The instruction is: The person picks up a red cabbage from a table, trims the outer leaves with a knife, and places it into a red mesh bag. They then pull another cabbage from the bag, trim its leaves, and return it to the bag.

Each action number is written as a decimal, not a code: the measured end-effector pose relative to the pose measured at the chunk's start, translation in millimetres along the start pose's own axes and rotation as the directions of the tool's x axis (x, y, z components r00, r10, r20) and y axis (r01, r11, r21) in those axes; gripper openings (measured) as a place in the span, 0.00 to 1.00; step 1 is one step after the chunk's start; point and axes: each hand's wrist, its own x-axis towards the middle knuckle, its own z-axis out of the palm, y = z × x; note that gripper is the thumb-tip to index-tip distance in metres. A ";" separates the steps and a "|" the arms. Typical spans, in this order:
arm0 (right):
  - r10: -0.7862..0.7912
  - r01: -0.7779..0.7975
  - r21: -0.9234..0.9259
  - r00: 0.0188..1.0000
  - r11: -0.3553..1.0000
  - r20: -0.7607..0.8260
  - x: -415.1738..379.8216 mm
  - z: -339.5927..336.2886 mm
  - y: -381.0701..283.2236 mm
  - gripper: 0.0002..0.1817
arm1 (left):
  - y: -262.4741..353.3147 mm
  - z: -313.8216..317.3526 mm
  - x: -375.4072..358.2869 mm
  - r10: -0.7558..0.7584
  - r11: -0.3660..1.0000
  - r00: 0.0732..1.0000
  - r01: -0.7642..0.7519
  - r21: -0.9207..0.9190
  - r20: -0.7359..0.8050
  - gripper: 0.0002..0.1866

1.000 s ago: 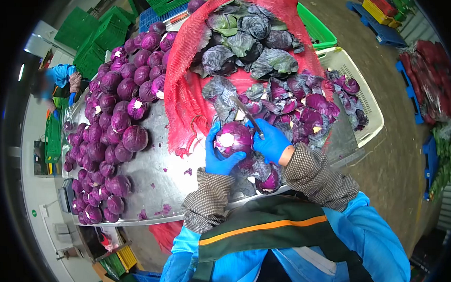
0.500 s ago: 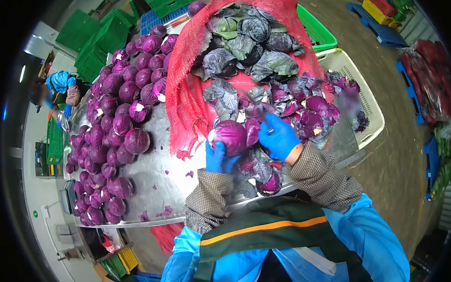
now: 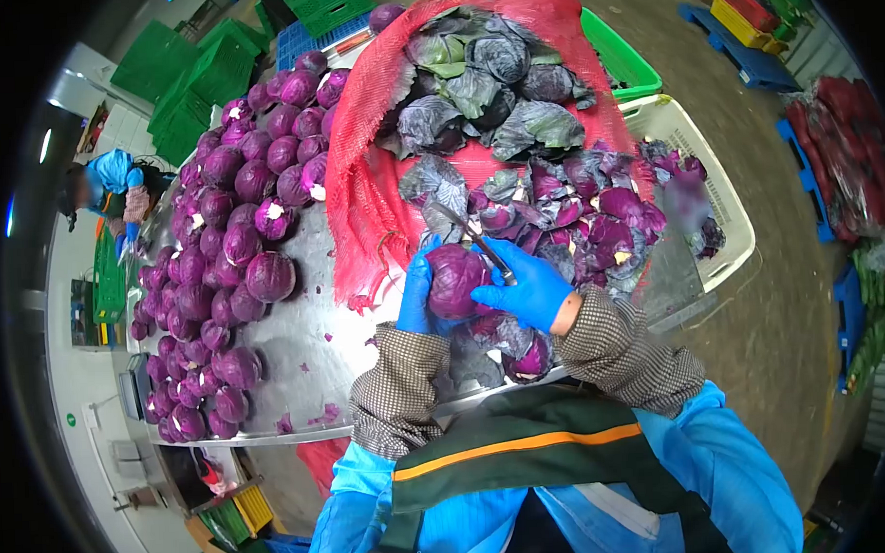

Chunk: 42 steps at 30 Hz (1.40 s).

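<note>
A peeled red cabbage (image 3: 456, 281) sits between my two gloved hands, above the pile of trimmings. My left hand (image 3: 416, 299) is wrapped round its left side. In my right hand (image 3: 529, 287) is a knife (image 3: 489, 251), its curved blade pointing up and left over the cabbage. That hand's thumb rests on the cabbage's right side. Loose purple leaves (image 3: 606, 227) lie beyond and to the right. Untrimmed cabbages (image 3: 494, 75) with dull outer leaves lie farther back on a red mesh bag (image 3: 366, 182).
Many peeled cabbages (image 3: 221, 211) cover the left of the metal table (image 3: 314, 364). A white crate (image 3: 728, 213) holding leaves stands at the right, with a green crate (image 3: 630, 60) behind it. Across the table at far left is another person (image 3: 117, 181).
My right hand has moved left onto the cabbage, and the knife now shows clearly. The cabbage has turned, so its pale stem end is out of sight. The other person's arms have shifted.
</note>
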 end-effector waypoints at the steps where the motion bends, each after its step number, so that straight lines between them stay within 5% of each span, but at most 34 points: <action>1: -0.064 0.065 0.015 0.997 0.998 -0.030 1.2 2.2 7.8 0.34 | -4.1 -4.9 -3.7 0.034 0.999 0.999 -0.034 0.010 0.036 0.39; 2: -0.312 0.279 -0.183 0.931 0.943 -0.188 9.5 4.4 35.9 0.23 | -3.7 -15.5 -0.7 -0.024 0.999 0.999 0.025 -0.046 0.024 0.41; 5: -0.098 0.049 -0.178 0.955 0.983 -0.279 12.5 -20.3 53.2 0.15 | -2.3 -35.7 3.6 -0.131 0.899 0.930 0.257 -0.353 0.343 0.46; 7: -0.033 -0.140 -0.380 0.909 0.914 -0.415 21.5 -35.4 58.9 0.10 | 0.1 -24.6 -2.6 -0.108 0.866 0.958 0.222 -0.448 0.265 0.48; 9: 0.021 -0.248 -0.470 0.900 0.847 -0.436 25.1 -38.5 52.1 0.17 | 1.0 -16.4 -4.4 -0.091 0.870 0.995 0.095 -0.484 0.032 0.49; 11: 0.045 -0.253 -0.492 0.917 0.833 -0.397 24.2 -34.3 35.8 0.24 | 1.8 -23.3 -6.4 -0.068 0.853 0.973 0.172 -0.493 0.222 0.48; 12: -0.147 -0.124 -0.633 0.922 0.764 -0.358 24.3 -27.8 36.9 0.35 | 5.3 -24.1 -6.2 -0.074 0.838 0.970 0.187 -0.512 0.233 0.48; 13: 0.030 -0.092 -0.310 0.979 0.946 -0.199 32.3 -20.4 31.9 0.41 | 8.8 -24.7 -6.2 -0.079 0.823 0.966 0.202 -0.531 0.244 0.47; 14: -0.070 -0.005 -0.459 0.987 0.888 -0.147 29.1 -10.0 23.7 0.43 | 13.7 -23.0 -7.3 -0.110 0.800 0.979 0.189 -0.569 0.171 0.47; 17: -0.084 0.098 -0.412 0.995 0.906 0.052 30.0 19.3 8.8 0.34 | 23.7 -34.2 2.2 -0.169 0.837 0.980 0.198 -0.509 0.103 0.46; 19: 0.012 -0.021 -0.234 0.999 0.972 -0.038 41.2 14.6 38.3 0.28 | 37.0 -55.1 9.9 -0.132 0.918 0.983 0.169 -0.358 0.124 0.46; 20: 0.065 -0.075 -0.137 0.995 0.988 -0.075 45.4 9.0 51.0 0.25 | 51.9 -58.5 16.4 -0.005 0.948 0.996 -0.022 -0.319 -0.085 0.46; 23: 0.126 -0.182 -0.213 0.960 0.960 -0.252 38.4 -26.9 74.4 0.18 | 137.9 -97.4 26.8 0.277 0.881 0.939 -0.333 -0.336 -0.205 0.45; 25: 0.092 -0.171 -0.184 0.923 0.968 -0.373 33.0 -52.4 75.5 0.17 | 176.9 -62.3 31.4 0.524 0.672 0.714 -0.682 -0.289 -0.464 0.47; 26: 0.211 -0.301 -0.163 0.884 0.940 -0.417 36.6 -68.0 70.7 0.17 | 191.4 -110.2 49.4 0.372 0.611 0.887 -0.456 -0.647 -0.274 0.47; 27: -0.026 -0.099 -0.211 0.853 0.973 -0.521 45.0 -80.2 96.1 0.18 | 184.8 -81.6 65.5 0.353 0.691 0.884 -0.467 -0.551 -0.306 0.43; 29: 0.128 -0.162 -0.006 0.800 0.987 -0.586 62.6 -113.8 97.0 0.19 | 171.6 -23.5 97.2 0.314 0.830 0.875 -0.442 -0.342 -0.369 0.36; 30: 0.195 -0.182 0.083 0.773 0.980 -0.604 72.4 -131.9 94.2 0.20 | 151.3 -25.8 135.5 0.260 0.892 0.963 -0.210 -0.400 0.074 0.31; 31: 0.261 -0.196 0.172 0.741 0.965 -0.619 82.0 -149.8 91.4 0.21 | 131.0 -27.6 173.4 0.153 0.964 0.852 -0.017 -0.265 0.502 0.28; 33: 0.324 -0.195 0.274 0.743 0.942 -0.585 110.2 -183.6 95.5 0.20 | 88.9 -5.3 238.6 -0.022 0.952 0.747 0.219 -0.215 0.664 0.31; 34: 0.347 -0.203 0.297 0.731 0.933 -0.588 125.9 -196.1 104.5 0.22 | 77.8 58.6 219.2 0.048 0.997 0.981 -0.034 0.075 -0.186 0.36; 35: 0.395 -0.258 0.309 0.726 0.915 -0.563 138.4 -207.0 106.7 0.23 | 68.8 55.4 253.7 0.072 0.968 0.980 -0.024 0.251 -0.183 0.44; 36: 0.444 -0.316 0.317 0.720 0.894 -0.533 150.3 -215.9 108.0 0.25 | 59.4 64.6 281.3 0.159 0.923 0.952 -0.050 0.381 -0.262 0.42; 38: 0.481 -0.373 0.312 0.751 0.874 -0.452 171.4 -229.2 121.0 0.28 | 48.8 61.2 341.3 0.138 0.802 0.902 0.140 0.581 -0.409 0.35; 40: 0.470 -0.392 0.262 0.770 0.882 -0.431 183.9 -231.1 132.3 0.28 | 34.7 64.4 355.9 0.132 0.729 0.873 0.235 0.643 -0.470 0.34; 42: 0.454 -0.384 0.244 0.790 0.890 -0.413 186.7 -226.2 130.4 0.25 | 22.2 69.4 349.4 0.103 0.811 0.900 0.170 0.559 -0.424 0.33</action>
